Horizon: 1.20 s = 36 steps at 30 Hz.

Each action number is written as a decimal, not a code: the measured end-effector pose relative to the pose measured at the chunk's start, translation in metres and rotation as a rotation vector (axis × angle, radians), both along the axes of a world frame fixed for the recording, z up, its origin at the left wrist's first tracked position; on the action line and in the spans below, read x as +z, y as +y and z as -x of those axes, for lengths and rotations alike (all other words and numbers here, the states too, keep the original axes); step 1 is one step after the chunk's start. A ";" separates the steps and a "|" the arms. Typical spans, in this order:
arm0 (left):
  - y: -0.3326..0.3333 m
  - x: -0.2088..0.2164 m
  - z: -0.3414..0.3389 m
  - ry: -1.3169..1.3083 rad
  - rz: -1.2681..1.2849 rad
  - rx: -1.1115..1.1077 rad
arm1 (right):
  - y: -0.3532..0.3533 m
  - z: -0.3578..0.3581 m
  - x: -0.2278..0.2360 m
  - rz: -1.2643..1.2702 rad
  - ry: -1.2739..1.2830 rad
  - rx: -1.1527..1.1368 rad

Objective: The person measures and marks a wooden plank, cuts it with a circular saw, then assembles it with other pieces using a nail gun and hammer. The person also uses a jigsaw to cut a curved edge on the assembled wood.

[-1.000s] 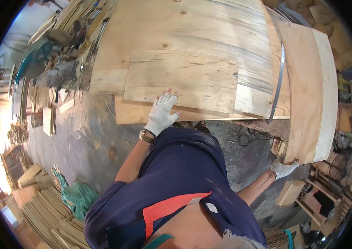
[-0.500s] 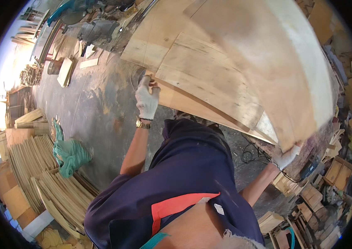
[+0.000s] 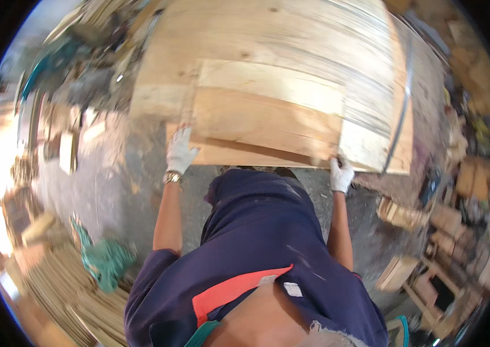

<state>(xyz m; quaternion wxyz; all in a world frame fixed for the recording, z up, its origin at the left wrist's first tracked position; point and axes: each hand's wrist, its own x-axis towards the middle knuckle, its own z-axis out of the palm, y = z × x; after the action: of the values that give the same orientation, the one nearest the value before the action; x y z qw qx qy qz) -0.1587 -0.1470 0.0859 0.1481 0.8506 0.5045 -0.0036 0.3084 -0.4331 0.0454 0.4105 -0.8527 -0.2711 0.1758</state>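
Note:
A plywood panel (image 3: 268, 118) lies on a stack of larger plywood sheets (image 3: 213, 34) in front of me. My left hand (image 3: 181, 150), in a white knit glove, rests at the stack's near left edge. Its fingers are stretched out and the thumb stands apart. My right hand (image 3: 341, 175), gloved the same way, is closed on the near right corner of the panel, its fingertips partly hidden. A dark gap shows under the panel's near edge.
A dark narrow strip (image 3: 400, 124) curves across the sheets' right side. Stacked thin boards (image 3: 54, 283) and a green bundle (image 3: 106, 263) stand at the left. Wood offcuts (image 3: 398, 273) and a wooden frame (image 3: 430, 298) lie at the right. A blurred teal machine (image 3: 45, 69) is far left.
My right hand has moved left from the raised sheet's corner to the panel's near corner. That sheet no longer stands raised at the right. My left hand has shifted slightly left and down.

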 end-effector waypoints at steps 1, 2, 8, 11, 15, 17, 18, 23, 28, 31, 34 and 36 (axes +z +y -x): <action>0.006 -0.007 0.001 0.028 0.029 -0.026 | 0.000 0.003 -0.001 0.025 0.000 -0.025; 0.013 -0.013 0.001 0.023 0.018 -0.060 | 0.000 0.007 -0.003 0.057 0.057 -0.078; 0.044 -0.032 0.008 -0.071 0.035 -0.103 | 0.002 0.033 -0.007 0.116 -0.100 -0.123; 0.054 -0.033 0.009 -0.081 -0.013 -0.150 | -0.001 0.033 -0.004 0.035 -0.187 -0.075; 0.064 -0.030 0.002 -0.254 0.118 -0.089 | -0.005 0.021 0.000 0.040 -0.038 -0.065; 0.064 -0.028 -0.001 -0.218 0.213 0.038 | -0.006 0.014 0.001 0.069 -0.035 -0.032; 0.064 -0.028 -0.003 -0.194 0.180 0.019 | -0.005 0.013 0.001 0.067 -0.093 -0.001; 0.060 -0.025 -0.006 -0.336 0.095 0.009 | -0.006 0.006 0.002 0.102 -0.202 0.111; 0.067 -0.027 -0.003 -0.250 0.089 -0.069 | -0.012 -0.003 -0.003 0.048 -0.070 0.150; 0.070 -0.029 0.001 -0.232 0.151 -0.029 | -0.014 -0.014 -0.005 -0.001 0.005 0.168; 0.073 -0.032 0.004 -0.237 0.180 -0.004 | -0.014 -0.025 -0.005 0.023 0.089 0.222; 0.074 -0.033 0.005 -0.221 0.190 0.009 | -0.014 -0.030 -0.004 0.114 0.100 0.262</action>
<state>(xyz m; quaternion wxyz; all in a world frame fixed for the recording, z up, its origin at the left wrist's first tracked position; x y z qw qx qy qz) -0.1636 -0.0732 0.0528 0.2827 0.8255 0.4865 0.0429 0.3383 -0.4472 0.0416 0.3481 -0.8220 -0.3489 0.2853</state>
